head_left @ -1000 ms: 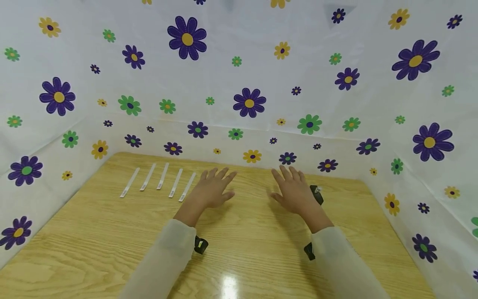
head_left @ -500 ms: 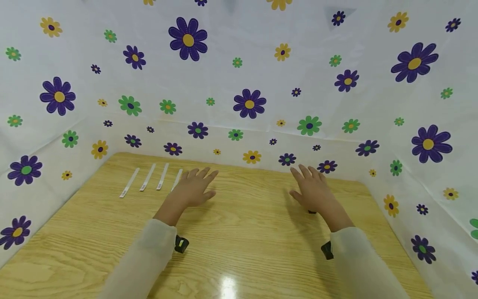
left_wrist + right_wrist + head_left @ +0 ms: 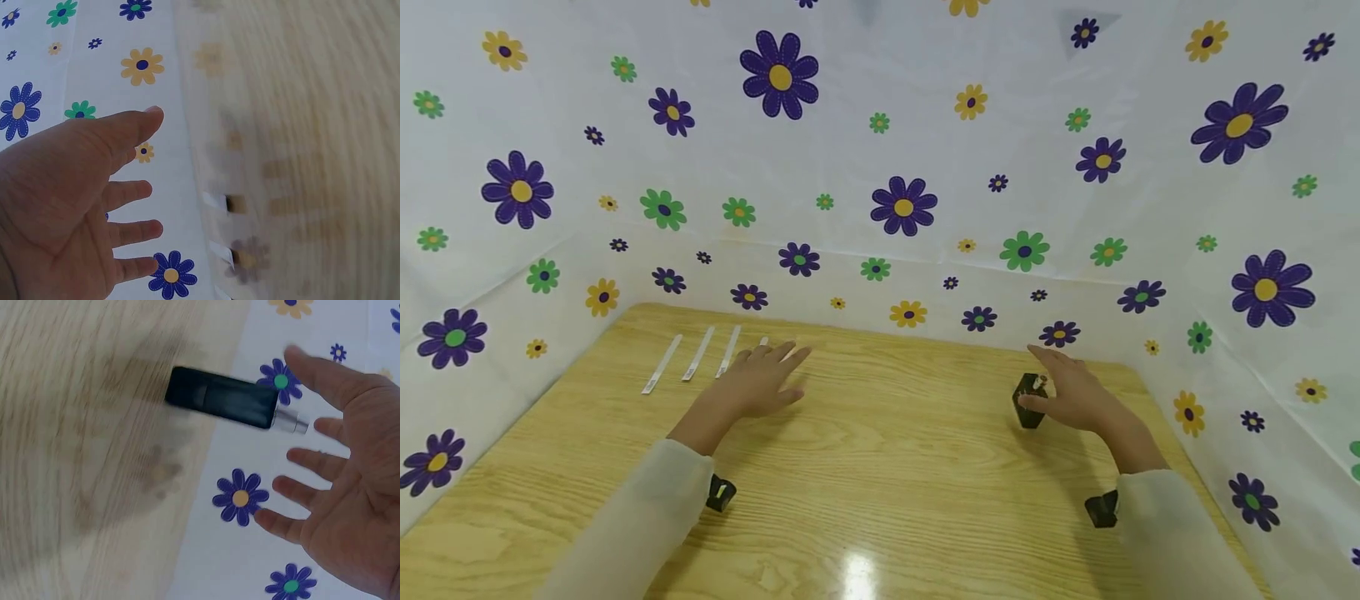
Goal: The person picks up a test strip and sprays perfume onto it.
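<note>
A black bottle with a silver spray nozzle, like a perfume bottle, stands on the table at the right. My right hand reaches over from its right, fingers and thumb spread, the thumb overlapping the bottle in the head view. In the right wrist view the bottle shows in front of the spread thumb and fingers, not gripped. My left hand hovers palm down with loose fingers over narrow white paper strips at the left back. It covers part of the row; in the left wrist view some strip ends show past its fingertips.
The wood-grain table is bounded at the back and sides by a white sheet printed with purple, yellow and green flowers. Black wrist devices sit under both cuffs.
Both hands have moved apart: the left one leftward over the strips, the right one rightward to the bottle, turning its thumb side toward it. The bottle, earlier mostly hidden, now shows.
</note>
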A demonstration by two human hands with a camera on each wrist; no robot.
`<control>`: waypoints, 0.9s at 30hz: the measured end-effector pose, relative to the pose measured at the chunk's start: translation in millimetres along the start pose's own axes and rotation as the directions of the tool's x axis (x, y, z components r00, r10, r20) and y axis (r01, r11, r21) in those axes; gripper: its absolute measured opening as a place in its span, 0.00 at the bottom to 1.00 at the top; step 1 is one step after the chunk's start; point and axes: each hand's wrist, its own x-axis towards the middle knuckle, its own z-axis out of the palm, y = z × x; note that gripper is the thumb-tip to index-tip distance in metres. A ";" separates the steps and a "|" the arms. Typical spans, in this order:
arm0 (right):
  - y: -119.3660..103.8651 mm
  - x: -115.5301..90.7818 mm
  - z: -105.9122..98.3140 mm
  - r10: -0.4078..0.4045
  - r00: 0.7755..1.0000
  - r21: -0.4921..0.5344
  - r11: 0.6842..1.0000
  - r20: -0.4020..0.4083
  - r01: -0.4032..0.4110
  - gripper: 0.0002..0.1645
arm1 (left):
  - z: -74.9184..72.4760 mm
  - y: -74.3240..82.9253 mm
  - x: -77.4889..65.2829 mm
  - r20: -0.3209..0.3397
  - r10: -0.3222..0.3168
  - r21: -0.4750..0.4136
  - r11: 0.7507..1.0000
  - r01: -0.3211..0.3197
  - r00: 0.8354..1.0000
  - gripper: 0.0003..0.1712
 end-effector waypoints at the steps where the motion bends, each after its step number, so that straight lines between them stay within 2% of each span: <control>1: 3.3 -1.5 0.1 0.007 1.000 0.032 0.999 0.015 -0.008 0.57 | 0.8 -2.5 -1.6 0.007 0.007 -0.006 1.000 -0.007 1.000 0.42; 5: 13.7 -5.9 1.4 0.030 0.997 0.148 0.988 0.067 -0.040 0.65 | 5.7 -13.4 -7.8 0.028 0.033 -0.027 0.999 -0.032 0.999 0.43; 10: 23.8 -9.3 5.7 0.036 0.995 0.243 0.968 0.090 -0.057 0.65 | 10.4 -24.6 -13.9 0.020 0.057 -0.023 0.998 -0.057 0.998 0.44; 17: 37.3 -10.2 14.2 -0.020 0.999 0.327 0.945 0.051 0.003 0.61 | 18.5 -35.9 -15.2 -0.002 0.085 -0.016 0.996 -0.085 0.996 0.41; 24: 42.9 -9.0 20.5 -0.039 0.999 0.416 0.909 0.020 0.027 0.57 | 24.3 -44.8 -17.7 -0.064 0.174 -0.027 0.984 -0.176 0.983 0.33; 27: 43.9 -8.1 23.1 -0.035 0.999 0.442 0.897 0.021 0.022 0.55 | 25.5 -48.6 -18.0 -0.080 0.191 -0.036 0.980 -0.194 0.978 0.28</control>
